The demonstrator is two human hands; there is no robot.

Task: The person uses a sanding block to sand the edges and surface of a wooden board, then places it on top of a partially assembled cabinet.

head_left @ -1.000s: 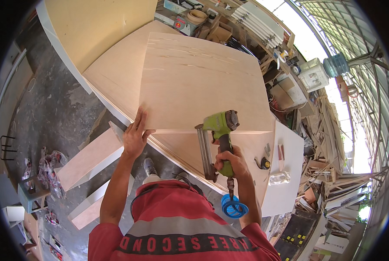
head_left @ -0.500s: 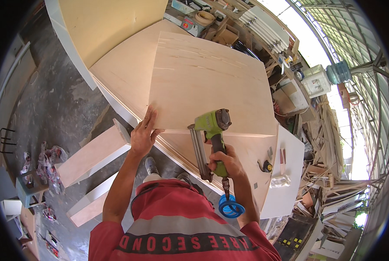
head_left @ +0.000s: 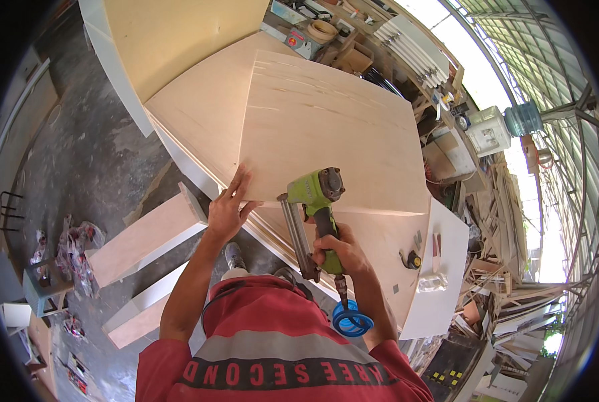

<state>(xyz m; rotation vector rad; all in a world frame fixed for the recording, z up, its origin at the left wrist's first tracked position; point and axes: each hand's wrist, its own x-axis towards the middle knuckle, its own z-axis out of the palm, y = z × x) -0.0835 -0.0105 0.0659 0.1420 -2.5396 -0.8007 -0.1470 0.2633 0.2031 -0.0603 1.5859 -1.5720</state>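
Observation:
My right hand (head_left: 340, 250) is wrapped round the grip of a green pneumatic nail gun (head_left: 313, 191), its silver magazine slanting down on the left. A blue coiled air hose (head_left: 351, 320) hangs from the gun's lower end. The gun's nose is near the front edge of a pale plywood panel (head_left: 333, 127), but I cannot tell whether it touches. At the panel's near left corner my left hand (head_left: 230, 206) lies with fingers stretched over the top and thumb apart along the front edge. Under this raised panel spreads a larger wooden board (head_left: 185, 107).
A cream panel (head_left: 179, 40) stands at the far left. On the right are a tape measure (head_left: 412, 259) and a white board (head_left: 440, 268). Long wooden box pieces (head_left: 145, 238) rest at the left above the grey floor. Scrap wood (head_left: 513, 295) is heaped on the far right.
The nail gun and my right hand have shifted slightly left along the panel's front edge. My left hand stays at the corner, and the whole view has drifted a little.

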